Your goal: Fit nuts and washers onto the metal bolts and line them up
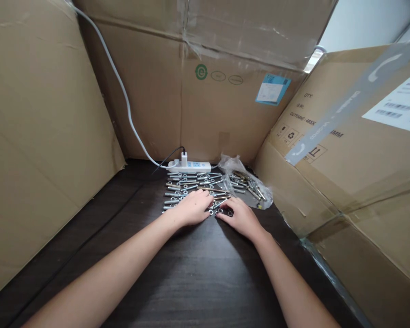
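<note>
Several metal bolts with sleeves (186, 182) lie in rows on a dark wooden surface (198, 273). My left hand (193, 207) rests palm down on the near end of the rows, fingers curled over the bolts and small washers. My right hand (239, 216) lies beside it, its fingertips pinched at small washers and nuts (222, 211) in front of it; what they hold is too small to name. A clear plastic bag (248, 182) with more bolts sits just beyond my right hand.
A white power strip (191, 166) with a plugged charger and a white cable (123, 91) lies behind the bolts. Large cardboard boxes stand at the left (37, 136), back (198, 91) and right (355, 159), closing in the surface.
</note>
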Action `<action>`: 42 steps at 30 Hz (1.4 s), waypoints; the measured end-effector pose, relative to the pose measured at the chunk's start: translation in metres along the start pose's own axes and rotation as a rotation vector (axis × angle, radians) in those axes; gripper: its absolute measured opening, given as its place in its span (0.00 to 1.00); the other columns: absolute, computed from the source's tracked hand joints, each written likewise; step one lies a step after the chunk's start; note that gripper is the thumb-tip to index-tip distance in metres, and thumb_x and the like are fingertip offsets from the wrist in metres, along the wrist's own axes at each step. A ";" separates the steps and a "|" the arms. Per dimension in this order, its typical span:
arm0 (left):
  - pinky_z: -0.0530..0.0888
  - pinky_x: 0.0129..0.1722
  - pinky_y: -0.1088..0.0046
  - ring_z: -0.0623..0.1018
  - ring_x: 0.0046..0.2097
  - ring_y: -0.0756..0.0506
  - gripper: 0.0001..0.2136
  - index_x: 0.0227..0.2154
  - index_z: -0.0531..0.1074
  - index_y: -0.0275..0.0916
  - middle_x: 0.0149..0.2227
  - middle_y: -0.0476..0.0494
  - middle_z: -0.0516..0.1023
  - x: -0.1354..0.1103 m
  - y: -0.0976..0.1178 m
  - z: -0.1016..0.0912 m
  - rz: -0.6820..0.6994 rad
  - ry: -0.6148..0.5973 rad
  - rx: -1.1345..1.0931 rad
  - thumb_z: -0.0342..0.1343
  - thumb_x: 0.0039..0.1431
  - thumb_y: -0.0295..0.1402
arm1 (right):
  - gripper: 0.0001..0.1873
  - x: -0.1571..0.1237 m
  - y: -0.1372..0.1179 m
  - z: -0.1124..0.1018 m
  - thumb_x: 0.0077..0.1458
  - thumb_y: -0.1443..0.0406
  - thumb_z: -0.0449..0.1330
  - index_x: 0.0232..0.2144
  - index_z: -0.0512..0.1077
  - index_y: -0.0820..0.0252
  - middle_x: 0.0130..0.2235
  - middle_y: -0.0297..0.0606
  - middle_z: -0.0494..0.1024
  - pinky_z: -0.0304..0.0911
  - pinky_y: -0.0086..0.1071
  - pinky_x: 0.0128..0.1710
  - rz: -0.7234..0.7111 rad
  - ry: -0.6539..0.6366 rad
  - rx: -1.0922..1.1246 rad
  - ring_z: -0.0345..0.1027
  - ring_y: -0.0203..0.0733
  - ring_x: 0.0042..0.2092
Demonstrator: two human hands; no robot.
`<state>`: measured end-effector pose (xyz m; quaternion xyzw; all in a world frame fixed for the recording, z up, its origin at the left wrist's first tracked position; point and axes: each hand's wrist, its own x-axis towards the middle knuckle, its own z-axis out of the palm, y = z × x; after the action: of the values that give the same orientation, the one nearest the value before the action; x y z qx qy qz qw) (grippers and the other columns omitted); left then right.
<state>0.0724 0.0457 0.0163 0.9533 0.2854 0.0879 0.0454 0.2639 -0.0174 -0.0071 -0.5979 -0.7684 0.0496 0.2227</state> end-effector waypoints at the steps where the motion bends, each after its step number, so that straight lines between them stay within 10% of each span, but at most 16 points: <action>1: 0.66 0.40 0.69 0.69 0.43 0.43 0.06 0.36 0.67 0.38 0.39 0.43 0.71 0.000 -0.001 0.000 0.010 0.005 0.002 0.53 0.55 0.31 | 0.10 0.001 0.000 0.001 0.51 0.57 0.61 0.33 0.72 0.56 0.36 0.36 0.73 0.59 0.34 0.41 0.008 0.009 -0.003 0.64 0.42 0.41; 14: 0.67 0.40 0.68 0.71 0.41 0.43 0.07 0.37 0.67 0.38 0.39 0.43 0.73 0.001 0.002 0.003 0.014 0.045 0.024 0.49 0.54 0.26 | 0.11 0.001 -0.005 -0.011 0.59 0.62 0.51 0.29 0.71 0.57 0.34 0.36 0.75 0.55 0.29 0.37 0.093 0.086 -0.110 0.65 0.40 0.38; 20: 0.68 0.41 0.69 0.71 0.42 0.44 0.08 0.39 0.66 0.38 0.39 0.43 0.73 -0.001 0.009 -0.009 0.021 0.157 -0.089 0.47 0.57 0.26 | 0.09 -0.001 -0.007 -0.027 0.53 0.64 0.52 0.24 0.70 0.56 0.28 0.33 0.76 0.44 0.30 0.26 0.362 -0.136 -0.253 0.65 0.38 0.30; 31: 0.69 0.41 0.69 0.71 0.40 0.46 0.10 0.42 0.64 0.40 0.38 0.45 0.71 -0.077 0.015 -0.027 -0.116 0.171 -0.305 0.46 0.58 0.27 | 0.14 -0.002 -0.014 -0.022 0.49 0.52 0.58 0.30 0.70 0.56 0.30 0.34 0.76 0.46 0.29 0.26 0.314 -0.199 -0.209 0.67 0.40 0.32; 42: 0.69 0.38 0.73 0.72 0.37 0.48 0.10 0.43 0.64 0.40 0.36 0.47 0.72 -0.104 0.008 -0.014 -0.190 0.293 -0.464 0.45 0.59 0.26 | 0.04 -0.004 0.014 -0.023 0.48 0.67 0.55 0.28 0.71 0.56 0.23 0.30 0.73 0.46 0.27 0.24 0.351 -0.245 -0.087 0.63 0.35 0.25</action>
<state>-0.0117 -0.0185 0.0167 0.8635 0.3493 0.2831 0.2286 0.2867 -0.0213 0.0079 -0.7210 -0.6753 0.1270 0.0895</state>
